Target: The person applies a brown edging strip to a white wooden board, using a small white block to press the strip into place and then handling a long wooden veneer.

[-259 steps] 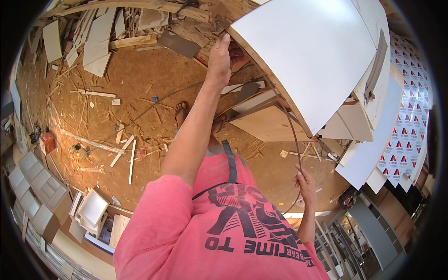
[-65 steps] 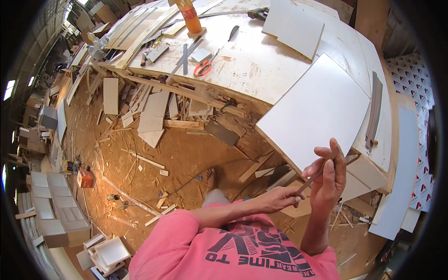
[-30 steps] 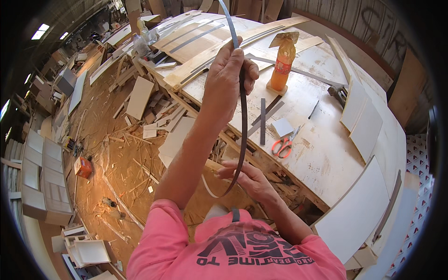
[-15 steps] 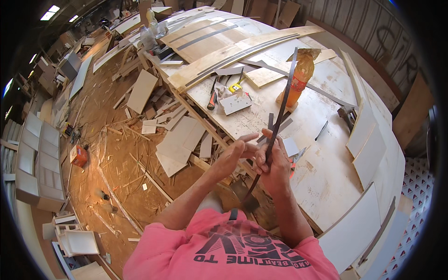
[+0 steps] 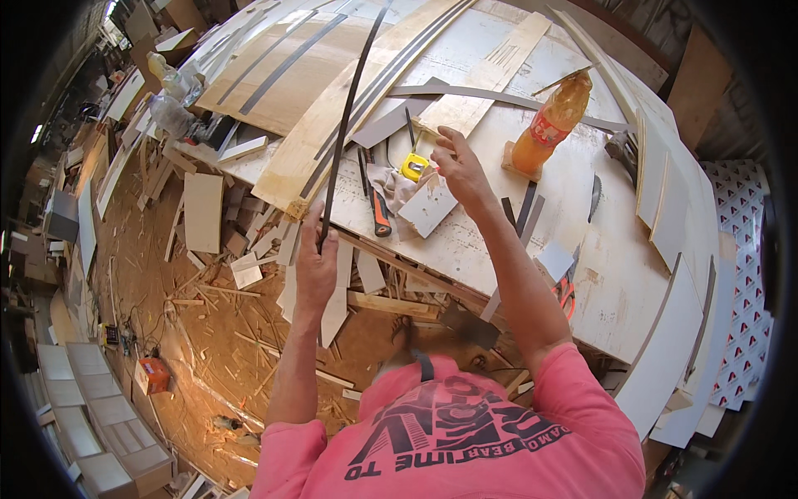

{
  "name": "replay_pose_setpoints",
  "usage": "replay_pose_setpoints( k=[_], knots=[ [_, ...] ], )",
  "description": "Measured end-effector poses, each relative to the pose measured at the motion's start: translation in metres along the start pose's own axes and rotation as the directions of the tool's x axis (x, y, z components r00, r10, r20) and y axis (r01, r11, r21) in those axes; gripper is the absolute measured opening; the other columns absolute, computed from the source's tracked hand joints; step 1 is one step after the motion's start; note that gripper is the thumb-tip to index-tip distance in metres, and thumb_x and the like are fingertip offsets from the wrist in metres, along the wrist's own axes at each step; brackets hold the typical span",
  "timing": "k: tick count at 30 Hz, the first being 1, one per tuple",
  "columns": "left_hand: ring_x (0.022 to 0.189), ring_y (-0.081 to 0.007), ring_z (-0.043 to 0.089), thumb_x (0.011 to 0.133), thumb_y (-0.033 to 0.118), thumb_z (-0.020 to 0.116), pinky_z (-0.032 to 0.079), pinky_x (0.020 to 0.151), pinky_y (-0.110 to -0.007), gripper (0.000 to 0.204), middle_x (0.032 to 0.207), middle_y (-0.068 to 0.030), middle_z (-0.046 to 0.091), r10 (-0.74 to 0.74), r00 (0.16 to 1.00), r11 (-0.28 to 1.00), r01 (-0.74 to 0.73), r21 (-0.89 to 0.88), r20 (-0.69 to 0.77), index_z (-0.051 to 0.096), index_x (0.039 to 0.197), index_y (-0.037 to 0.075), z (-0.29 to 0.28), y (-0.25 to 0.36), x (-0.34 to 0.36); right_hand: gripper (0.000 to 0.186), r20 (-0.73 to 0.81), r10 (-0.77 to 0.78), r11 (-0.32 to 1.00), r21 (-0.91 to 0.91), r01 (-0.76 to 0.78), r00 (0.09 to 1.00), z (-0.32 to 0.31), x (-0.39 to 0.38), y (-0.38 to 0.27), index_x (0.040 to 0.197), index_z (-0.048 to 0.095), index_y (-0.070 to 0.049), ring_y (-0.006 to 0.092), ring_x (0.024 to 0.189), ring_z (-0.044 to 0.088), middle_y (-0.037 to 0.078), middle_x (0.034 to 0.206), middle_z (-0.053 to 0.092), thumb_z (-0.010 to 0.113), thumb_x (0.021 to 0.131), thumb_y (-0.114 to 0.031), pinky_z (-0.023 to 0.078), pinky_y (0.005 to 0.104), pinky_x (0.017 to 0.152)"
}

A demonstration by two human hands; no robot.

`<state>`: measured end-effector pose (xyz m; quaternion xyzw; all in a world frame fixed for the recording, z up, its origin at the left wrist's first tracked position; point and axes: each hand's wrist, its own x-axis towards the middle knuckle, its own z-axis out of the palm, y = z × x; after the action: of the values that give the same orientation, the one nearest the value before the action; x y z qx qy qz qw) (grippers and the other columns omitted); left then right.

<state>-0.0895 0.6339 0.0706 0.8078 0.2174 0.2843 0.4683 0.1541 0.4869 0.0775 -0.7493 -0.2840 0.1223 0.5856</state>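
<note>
My left hand [image 5: 316, 259] grips a long, thin dark strip [image 5: 340, 137] between thumb and fingers, the strip slanting up from my fist past the table's front edge and out at the top of the view. My right hand [image 5: 465, 170], its fingers loosely open and bent with nothing seen in them, is over the white table [image 5: 619, 287], just beside a yellow tape measure [image 5: 414, 167]; whether a fingertip touches the table, I cannot tell. Near the tape lie a crumpled cloth [image 5: 389, 181], an orange-and-black knife [image 5: 380, 214] and a small white block [image 5: 429, 208]. To the right, a bottle [image 5: 544, 133] of orange liquid stands on a piece of wood, with red-handled scissors [image 5: 565, 295] nearer my right elbow. Beyond my left hand, more dark strips lie along a pale plank [image 5: 291, 166]. Below, wood scraps litter the brown floor [image 5: 204, 320], where an orange box [image 5: 152, 376] sits near pale shelf units [image 5: 91, 407].
</note>
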Motion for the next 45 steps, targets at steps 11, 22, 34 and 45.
replay_pose_setpoints(
  k=[11,22,34,45],
  knots=[
    [0.11,-0.038,0.053,0.088,0.032,0.059,0.043,0.092,-0.044,0.057,0.121,-0.0202,0.053,-0.105,0.982,0.811,-0.005,0.585,0.155,0.039,0.138,0.015,-0.039,-0.171,0.187,0.036,-0.305,0.493,0.87,0.144,-0.472,0.815,-0.049,-0.17,0.073,0.126,0.05,-0.002,0.0156,0.084,0.062,0.011,0.107,0.058,0.048,0.095,-0.02,0.05,0.0277,0.072],
    [0.103,-0.0325,0.05,0.086,0.034,0.065,0.042,0.089,-0.042,0.063,0.112,-0.0181,0.051,-0.013,0.981,0.764,-0.115,0.635,0.194,0.04,0.139,0.01,-0.037,-0.196,0.182,0.056,-0.662,0.177,0.475,-0.591,-0.652,0.729,-0.135,-0.207,0.129,0.131,0.047,-0.006,0.0341,0.118,0.045,0.019,0.128,0.047,0.062,0.082,-0.03,0.04,0.0434,0.096],
    [0.13,-0.0339,0.035,0.096,0.04,0.047,0.028,0.109,-0.044,0.061,0.141,-0.0201,0.037,0.174,0.977,0.888,-0.21,0.409,0.125,0.033,0.14,0.0,0.008,-0.097,0.107,0.064,-0.539,0.42,0.352,-0.645,-0.678,0.73,-0.128,-0.149,0.114,0.131,0.043,-0.003,0.043,0.118,0.043,0.021,0.137,0.037,0.063,0.075,-0.022,0.042,0.0505,0.093],
    [0.127,-0.0283,0.04,0.098,0.022,0.045,0.035,0.103,-0.044,0.042,0.139,-0.013,0.041,0.557,0.621,0.804,-0.571,-0.169,0.552,0.041,0.136,0.006,0.268,0.132,-0.049,0.057,-0.601,0.442,0.531,0.773,0.346,0.666,-0.229,-0.416,0.038,0.125,0.039,-0.006,0.0201,0.112,0.048,0.009,0.122,0.046,0.07,0.079,-0.02,0.043,0.0377,0.094]
  ],
)
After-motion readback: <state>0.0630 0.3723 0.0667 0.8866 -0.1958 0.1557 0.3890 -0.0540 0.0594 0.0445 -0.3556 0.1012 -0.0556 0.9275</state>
